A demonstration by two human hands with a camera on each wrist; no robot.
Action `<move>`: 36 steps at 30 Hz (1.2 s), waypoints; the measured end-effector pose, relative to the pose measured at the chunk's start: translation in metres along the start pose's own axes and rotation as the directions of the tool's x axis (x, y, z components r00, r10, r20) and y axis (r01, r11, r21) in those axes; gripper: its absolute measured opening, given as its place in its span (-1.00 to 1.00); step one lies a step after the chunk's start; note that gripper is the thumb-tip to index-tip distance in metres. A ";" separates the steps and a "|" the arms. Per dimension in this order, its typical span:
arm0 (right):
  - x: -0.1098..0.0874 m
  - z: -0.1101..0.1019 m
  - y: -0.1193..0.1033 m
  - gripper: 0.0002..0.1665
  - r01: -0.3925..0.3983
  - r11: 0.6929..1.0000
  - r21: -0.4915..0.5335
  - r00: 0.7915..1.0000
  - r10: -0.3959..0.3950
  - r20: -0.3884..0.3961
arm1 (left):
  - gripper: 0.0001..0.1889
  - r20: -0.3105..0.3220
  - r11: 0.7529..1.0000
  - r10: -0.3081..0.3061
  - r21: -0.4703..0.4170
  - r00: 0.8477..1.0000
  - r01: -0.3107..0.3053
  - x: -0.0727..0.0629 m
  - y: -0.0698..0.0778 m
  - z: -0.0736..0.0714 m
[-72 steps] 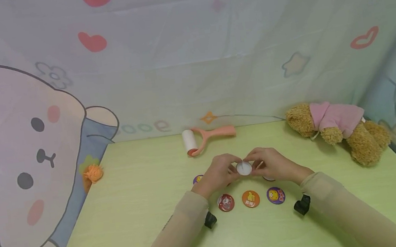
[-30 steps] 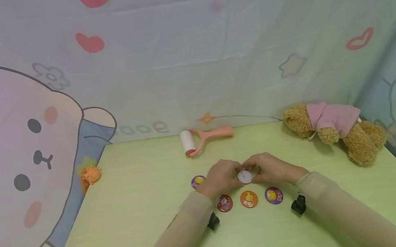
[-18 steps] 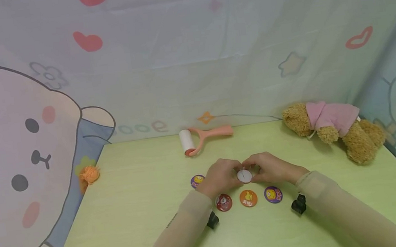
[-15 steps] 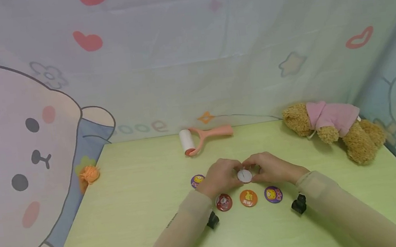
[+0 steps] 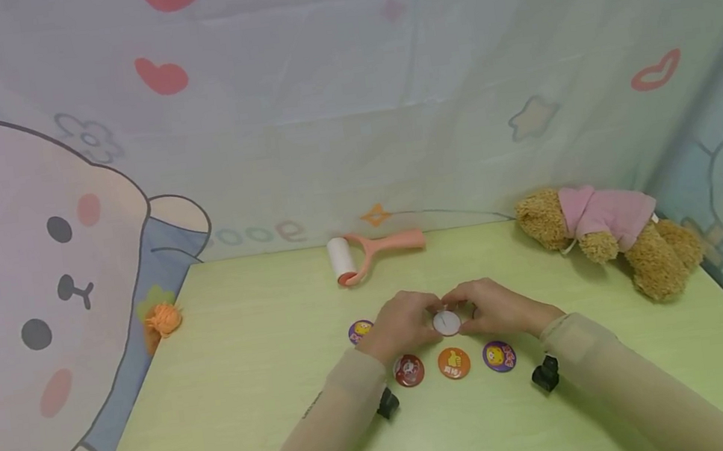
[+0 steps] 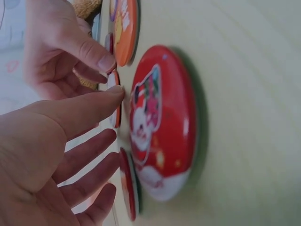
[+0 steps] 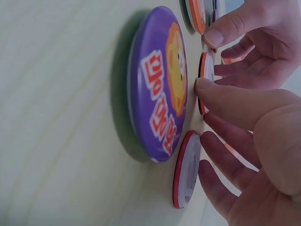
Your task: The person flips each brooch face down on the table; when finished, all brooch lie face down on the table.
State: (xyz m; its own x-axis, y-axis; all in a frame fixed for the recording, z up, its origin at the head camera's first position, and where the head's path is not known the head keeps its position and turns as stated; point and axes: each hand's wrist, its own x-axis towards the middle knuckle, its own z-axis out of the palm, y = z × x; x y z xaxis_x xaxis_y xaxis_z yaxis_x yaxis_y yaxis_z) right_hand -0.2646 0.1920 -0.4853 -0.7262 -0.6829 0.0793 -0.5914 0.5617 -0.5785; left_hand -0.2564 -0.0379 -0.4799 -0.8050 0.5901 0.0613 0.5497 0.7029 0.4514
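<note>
A round pin badge [image 5: 446, 322] lies back up, its white back and pin showing, at or just above the table; the exact contact cannot be told. My left hand [image 5: 404, 323] and right hand [image 5: 497, 309] pinch it from both sides by thumb and forefinger. Its rim is orange in the right wrist view. In front lie a red badge [image 5: 409, 370], an orange thumbs-up badge [image 5: 454, 362] and a purple bear badge [image 5: 499, 356]. Another purple badge [image 5: 361, 330] shows beside my left hand. A red-rimmed, white-backed badge [image 7: 187, 172] lies by my right fingers.
Behind the hands a lint roller [image 5: 374, 252] with a pink handle lies on the pale green table [image 5: 253, 389]. A teddy bear [image 5: 613, 236] in a pink top lies at the back right. An orange tuft [image 5: 165, 319] sits at the left edge, before a printed curtain.
Over the first stretch both hands lowered the badge slightly toward the table and nearer the front row. In the last half second the hands and badges have stayed almost still.
</note>
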 end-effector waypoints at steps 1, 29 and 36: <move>0.000 0.000 0.000 -0.43 -0.003 1.000 -0.004 1.000 0.003 0.005 | -0.60 0.001 1.000 -0.001 -0.004 1.000 0.001 -0.001 -0.001 -0.001; 0.012 -0.003 -0.006 -0.37 -0.026 0.998 -0.061 0.997 0.030 0.065 | -0.64 -0.062 0.987 -0.047 -0.158 0.997 0.036 -0.030 -0.042 -0.046; 0.017 -0.002 -0.012 -0.39 -0.008 0.999 -0.049 0.999 0.010 0.045 | -0.66 -0.076 0.990 -0.038 -0.141 0.996 0.027 -0.038 -0.051 -0.048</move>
State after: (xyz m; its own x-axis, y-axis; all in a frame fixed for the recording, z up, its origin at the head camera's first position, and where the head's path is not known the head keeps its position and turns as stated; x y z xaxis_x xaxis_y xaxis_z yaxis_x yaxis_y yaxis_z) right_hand -0.2703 0.1747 -0.4749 -0.7154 -0.6977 0.0370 -0.6022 0.5889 -0.5390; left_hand -0.2648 -0.1152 -0.4624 -0.8402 0.5308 0.1114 0.4904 0.6558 0.5739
